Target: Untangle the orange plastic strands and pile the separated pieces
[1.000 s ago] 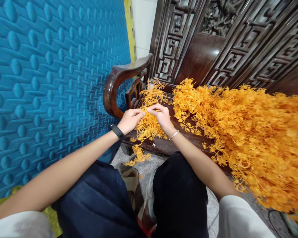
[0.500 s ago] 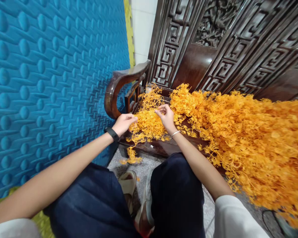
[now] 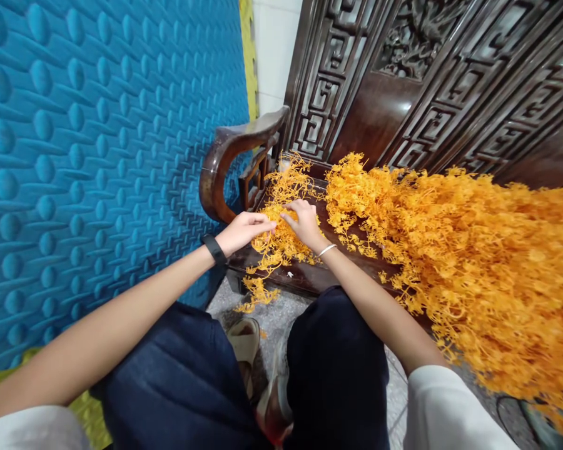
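My left hand (image 3: 248, 231), with a black band at the wrist, pinches part of an orange plastic flower strand (image 3: 261, 265). The strand trails below the hand over the seat's front edge. Close beside it, my right hand (image 3: 304, 224) hovers over the small orange pile with curved fingers, its thumb and index fingertip slightly apart. A thin bangle circles that wrist. Under both hands, a small pile of orange plastic sprigs (image 3: 291, 240) lies on the dark wooden bench seat (image 3: 304, 275). What lies directly between the fingertips is too small to make out.
A large heap of orange plastic sprigs (image 3: 488, 250) covers the bench to the right. The curved armrest (image 3: 216, 169) rises at the left, and the carved backrest (image 3: 375, 119) stands behind. A blue textured mat (image 3: 112, 156) fills the left side. A small white scrap (image 3: 289, 274) lies near the seat edge.
My hands have come closer together, the left moving right and the right slightly left. The hanging strand has shifted right with the left hand. The camera view has turned slightly.
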Motion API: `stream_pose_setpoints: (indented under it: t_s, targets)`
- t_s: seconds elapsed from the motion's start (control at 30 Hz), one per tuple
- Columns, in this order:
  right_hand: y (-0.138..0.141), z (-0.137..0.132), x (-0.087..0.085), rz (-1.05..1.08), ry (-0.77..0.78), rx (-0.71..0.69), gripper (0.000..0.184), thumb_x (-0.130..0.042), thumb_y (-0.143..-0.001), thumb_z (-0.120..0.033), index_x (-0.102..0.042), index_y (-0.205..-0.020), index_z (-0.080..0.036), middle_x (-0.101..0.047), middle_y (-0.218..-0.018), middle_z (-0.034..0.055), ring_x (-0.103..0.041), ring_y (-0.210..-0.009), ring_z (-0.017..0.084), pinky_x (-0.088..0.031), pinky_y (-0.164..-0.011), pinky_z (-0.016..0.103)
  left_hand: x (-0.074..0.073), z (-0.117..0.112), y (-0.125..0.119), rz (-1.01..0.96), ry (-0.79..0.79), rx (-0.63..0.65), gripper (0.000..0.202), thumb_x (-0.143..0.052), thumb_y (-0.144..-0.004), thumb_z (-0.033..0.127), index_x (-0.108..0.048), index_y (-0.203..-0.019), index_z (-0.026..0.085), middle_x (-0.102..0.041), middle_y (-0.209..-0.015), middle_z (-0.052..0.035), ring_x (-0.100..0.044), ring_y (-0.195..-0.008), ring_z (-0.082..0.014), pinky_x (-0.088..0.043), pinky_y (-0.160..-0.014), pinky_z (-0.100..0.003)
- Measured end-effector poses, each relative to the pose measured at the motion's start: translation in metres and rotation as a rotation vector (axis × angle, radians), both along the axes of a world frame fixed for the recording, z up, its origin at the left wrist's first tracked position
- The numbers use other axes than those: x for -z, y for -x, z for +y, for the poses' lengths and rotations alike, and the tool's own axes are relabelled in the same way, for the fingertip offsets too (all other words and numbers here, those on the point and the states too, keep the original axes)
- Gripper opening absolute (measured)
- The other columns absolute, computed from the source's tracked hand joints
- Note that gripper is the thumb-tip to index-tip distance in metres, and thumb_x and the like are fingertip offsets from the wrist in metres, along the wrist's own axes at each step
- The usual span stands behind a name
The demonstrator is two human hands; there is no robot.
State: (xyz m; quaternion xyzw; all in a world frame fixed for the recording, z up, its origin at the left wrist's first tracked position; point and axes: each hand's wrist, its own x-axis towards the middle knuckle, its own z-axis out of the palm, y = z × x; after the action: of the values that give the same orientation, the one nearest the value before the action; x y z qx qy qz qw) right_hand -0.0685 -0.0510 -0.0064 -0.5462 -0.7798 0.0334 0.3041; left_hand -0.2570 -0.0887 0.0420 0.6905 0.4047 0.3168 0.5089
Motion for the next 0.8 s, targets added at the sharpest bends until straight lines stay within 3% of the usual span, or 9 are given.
stream_pose_setpoints:
  t_s: [0.1,0.3,0.37,0.47,0.63,0.8]
  targets:
    - [-0.004,0.001,0.001,0.086,-0.015,0.024,0.027,-0.052,-0.085,-0.029,-0.061,-0.107,-0.016,-0.063,-0.100,0.0108,-0.054,-0.094,0.025,-0.036,-0.083,0.041,-0.004,-0.002,-0.001,-0.006,0.044,-0.023,0.028,-0.059,-0.073,0.041,-0.062,-0.066,0.014,-0.058,-0.057,0.0001,-0.044,-0.052,-0.0085,-0.029,-0.049,-0.022]
    - [0.002,-0.016,-0.018,0.580,-0.081,-0.125,0.018,-0.051,-0.085,-0.032,-0.064,-0.090,-0.020,-0.065,-0.088,0.0044,-0.058,-0.081,0.016,-0.044,-0.079,0.033,-0.006,-0.003,0.000,-0.087,0.111,-0.129,0.018,-0.059,-0.068,0.032,-0.059,-0.062,0.015,-0.056,-0.059,0.0008,-0.046,-0.050,-0.0083,-0.034,-0.048,-0.021]
    - [0.004,-0.024,-0.025,0.666,0.031,-0.190,0.022,-0.052,-0.085,-0.038,-0.064,-0.089,-0.021,-0.065,-0.087,0.0031,-0.059,-0.080,0.015,-0.045,-0.076,0.031,-0.007,-0.003,0.001,-0.158,0.128,-0.155,0.016,-0.057,-0.068,0.028,-0.057,-0.060,0.015,-0.057,-0.058,0.0004,-0.049,-0.052,-0.0093,-0.038,-0.049,-0.021]
    - [0.003,-0.032,-0.031,0.624,0.280,-0.391,0.026,-0.053,-0.083,-0.042,-0.067,-0.085,-0.020,-0.065,-0.088,0.0025,-0.059,-0.085,0.015,-0.046,-0.080,0.031,-0.011,-0.004,0.004,-0.263,0.132,-0.189,0.016,-0.053,-0.069,0.025,-0.054,-0.057,0.015,-0.057,-0.057,0.0000,-0.051,-0.050,-0.0100,-0.041,-0.049,-0.023]
    - [-0.001,-0.040,-0.033,0.559,0.624,-0.599,0.026,-0.072,-0.069,-0.033,-0.067,-0.092,-0.022,-0.066,-0.092,0.0015,-0.060,-0.086,0.014,-0.047,-0.080,0.031,-0.016,-0.007,0.006,-0.363,0.107,-0.224,0.018,-0.051,-0.073,0.023,-0.054,-0.057,0.014,-0.059,-0.059,-0.0008,-0.054,-0.052,-0.0099,-0.043,-0.052,-0.023]
    - [-0.002,-0.045,-0.039,0.653,0.644,-0.629,0.026,-0.073,-0.068,-0.028,-0.066,-0.092,-0.022,-0.065,-0.095,0.0007,-0.059,-0.083,0.012,-0.048,-0.078,0.029,-0.015,-0.008,0.005,-0.486,0.173,-0.217,0.013,-0.060,-0.070,0.024,-0.059,-0.070,0.011,-0.067,-0.073,-0.0042,-0.064,-0.070,-0.0150,-0.049,-0.073,-0.030]
